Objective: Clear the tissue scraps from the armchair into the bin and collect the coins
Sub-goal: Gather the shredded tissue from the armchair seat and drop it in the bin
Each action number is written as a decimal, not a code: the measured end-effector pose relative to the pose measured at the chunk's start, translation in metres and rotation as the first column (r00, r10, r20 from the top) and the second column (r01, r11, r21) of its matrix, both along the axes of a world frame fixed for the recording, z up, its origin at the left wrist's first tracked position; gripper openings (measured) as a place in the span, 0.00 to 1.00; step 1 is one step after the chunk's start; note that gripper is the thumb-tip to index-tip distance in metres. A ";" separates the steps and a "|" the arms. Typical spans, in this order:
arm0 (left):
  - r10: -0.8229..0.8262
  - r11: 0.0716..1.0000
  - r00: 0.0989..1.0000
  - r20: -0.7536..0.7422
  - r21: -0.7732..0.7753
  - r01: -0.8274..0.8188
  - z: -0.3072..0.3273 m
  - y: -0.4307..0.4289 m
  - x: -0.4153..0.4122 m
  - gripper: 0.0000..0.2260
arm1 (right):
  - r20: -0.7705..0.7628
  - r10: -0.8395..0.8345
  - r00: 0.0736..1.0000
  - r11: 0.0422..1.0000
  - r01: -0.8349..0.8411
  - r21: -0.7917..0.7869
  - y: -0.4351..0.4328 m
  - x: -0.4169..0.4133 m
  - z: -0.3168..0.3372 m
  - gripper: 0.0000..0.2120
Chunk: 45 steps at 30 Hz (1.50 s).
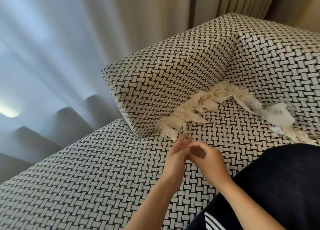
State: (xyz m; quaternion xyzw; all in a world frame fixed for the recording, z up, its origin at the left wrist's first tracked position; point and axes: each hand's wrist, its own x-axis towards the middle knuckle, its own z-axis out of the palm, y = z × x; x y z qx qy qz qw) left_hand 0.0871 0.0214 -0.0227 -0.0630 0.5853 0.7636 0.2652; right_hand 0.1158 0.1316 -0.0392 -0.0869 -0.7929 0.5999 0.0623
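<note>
Scraps (190, 108): strewn along the crease where the armchair (86, 178) seat meets its arm and back.
Print: white scrap (278, 114) at right bears faint marks, unreadable.
Left hand (174, 153): fingers straight, holding nothing, just near of the scraps.
Right hand (206, 155): fingers curled, touching the left fingers; any hold cannot be told.

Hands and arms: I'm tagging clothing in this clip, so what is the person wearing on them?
Nothing shows on either. The left hand and right hand are bare, without gloves, rings or a watch, and the left forearm and right forearm are uncovered to the frame edge. The only clothing in view is a dark navy garment at lower right, with white stripes near the bottom.
</note>
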 end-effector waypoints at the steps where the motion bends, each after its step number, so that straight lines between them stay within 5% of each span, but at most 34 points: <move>1: -0.008 1.000 1.000 0.002 0.019 0.008 0.001 0.003 0.001 0.21 | 0.003 -0.032 0.999 0.999 0.032 -0.016 0.000 0.000 0.001 0.10; 5: -0.012 0.998 1.000 0.009 0.063 0.011 0.001 0.008 0.002 0.21 | 0.049 -0.072 0.996 0.996 0.075 -0.052 0.002 -0.001 0.001 0.15; 13: -0.017 0.995 1.000 -0.012 0.102 0.019 -0.009 0.007 0.003 0.20 | 0.093 -0.057 0.994 0.994 0.065 -0.085 0.009 -0.001 0.002 0.06; 16: 0.138 0.990 0.986 -0.089 -0.028 -0.141 -0.012 0.003 0.001 0.16 | 0.087 -0.102 0.991 0.988 0.111 -0.110 0.012 -0.001 0.004 0.05; 20: 0.380 0.860 0.908 -0.177 -0.295 -0.417 -0.017 -0.005 -0.015 0.16 | 0.052 -0.137 0.989 0.986 0.141 -0.093 0.016 -0.001 0.006 0.05; 24: 0.143 0.770 0.966 -0.215 -0.589 -0.245 -0.023 -0.007 -0.046 0.20 | 0.028 -0.154 0.988 0.987 0.155 -0.049 0.016 0.001 0.008 0.05; 27: -0.120 0.609 0.981 -0.152 -0.792 -0.049 -0.026 -0.001 -0.062 0.23 | 0.025 -0.153 0.988 0.988 0.154 -0.033 0.016 0.002 0.008 0.05; 31: -0.149 0.506 0.980 -0.129 -0.862 -0.036 -0.032 0.001 -0.068 0.23 | 0.035 -0.172 0.985 0.985 0.172 -0.007 0.017 0.001 0.008 0.05; 38: 0.054 0.744 0.983 -0.176 -0.650 -0.157 -0.024 -0.021 -0.060 0.14 | 0.031 -0.206 0.978 0.978 0.207 -0.040 0.019 0.002 0.010 0.07; 45: 0.139 0.843 0.966 -0.218 -0.485 -0.231 -0.005 -0.031 -0.040 0.11 | 0.036 -0.217 0.976 0.976 0.218 -0.030 0.018 0.002 0.009 0.08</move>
